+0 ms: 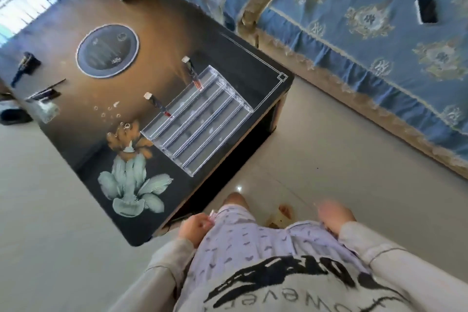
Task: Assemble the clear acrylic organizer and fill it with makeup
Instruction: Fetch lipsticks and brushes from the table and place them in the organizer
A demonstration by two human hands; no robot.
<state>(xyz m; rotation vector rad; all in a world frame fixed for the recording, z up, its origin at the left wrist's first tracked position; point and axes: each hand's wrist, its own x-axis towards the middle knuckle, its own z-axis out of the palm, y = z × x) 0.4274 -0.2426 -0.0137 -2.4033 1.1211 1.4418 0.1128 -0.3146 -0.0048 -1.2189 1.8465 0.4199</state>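
Most of the right side of the room goes to a sofa (354, 33) under a blue brocade cover. Next in size is the dark worktop (164, 40), painted with a pale flower. Near its right-hand end sits the clear acrylic organizer (200, 121), a stepped rack of long troughs that already stands as one piece. I'd judge it light, stiff and slick, and likely to scratch or crack at the joints. It looks best lifted by its two short end walls rather than by a thin divider.

The person stands back from the worktop. The left hand (196, 227) hangs by the shorts' hem with curled fingers, something small and pale pink at the fingertips — whether it is pinched I can't tell. The right hand (334, 215) is a blur, so its fingers are anyone's guess.

The organizer's rearmost, highest trough holds the far lip-gloss tube (191, 72) and the near lip-gloss tube (157, 105), both standing. I see nothing in the lower troughs. More loose makeup (45, 92) lies well apart, at the worktop's left end.
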